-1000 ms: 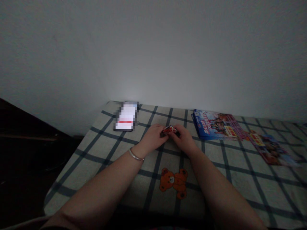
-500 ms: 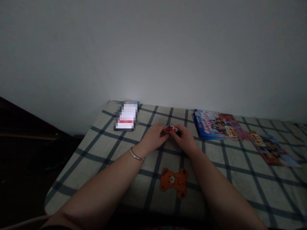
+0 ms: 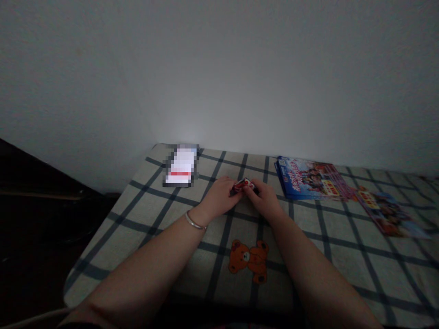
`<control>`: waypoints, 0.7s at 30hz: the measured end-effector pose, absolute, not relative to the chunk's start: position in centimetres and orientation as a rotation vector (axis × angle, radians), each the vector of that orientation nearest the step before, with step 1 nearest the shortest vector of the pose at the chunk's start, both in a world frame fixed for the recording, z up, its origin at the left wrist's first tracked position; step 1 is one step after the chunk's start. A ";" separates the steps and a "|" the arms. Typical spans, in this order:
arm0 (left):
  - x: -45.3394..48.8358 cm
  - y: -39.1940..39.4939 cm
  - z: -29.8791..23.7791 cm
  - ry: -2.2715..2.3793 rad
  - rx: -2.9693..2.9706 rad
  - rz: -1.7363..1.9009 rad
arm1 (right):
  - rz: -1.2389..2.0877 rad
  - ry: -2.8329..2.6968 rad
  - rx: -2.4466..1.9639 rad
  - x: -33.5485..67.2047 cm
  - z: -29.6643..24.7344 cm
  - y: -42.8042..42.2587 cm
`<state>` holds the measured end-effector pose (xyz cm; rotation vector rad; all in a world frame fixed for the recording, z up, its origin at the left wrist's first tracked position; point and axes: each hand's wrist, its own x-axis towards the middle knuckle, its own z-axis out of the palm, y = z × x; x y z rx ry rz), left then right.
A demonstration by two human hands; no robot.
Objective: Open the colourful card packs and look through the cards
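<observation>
My left hand and my right hand meet over the middle of a checked tablecloth. Both are closed around a small red and white object, held between the fingertips just above the cloth. It is too small and dim to name. A thin silver bangle circles my left wrist. Both forearms stretch across the cloth toward the object.
A lit, blurred-out phone screen lies at the far left of the table. A blue printed box and a colourful booklet lie at the right. An orange bear print marks the cloth between my arms. A plain wall rises behind.
The small object has shifted slightly between my fingertips. My hands stay in the same place.
</observation>
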<state>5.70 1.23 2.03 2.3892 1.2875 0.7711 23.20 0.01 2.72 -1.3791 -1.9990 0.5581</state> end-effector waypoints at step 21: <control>5.8 1.1 2.6 1.272 2.188 0.813 | 0.608 -2.071 -1.311 23.4 2.7 0.0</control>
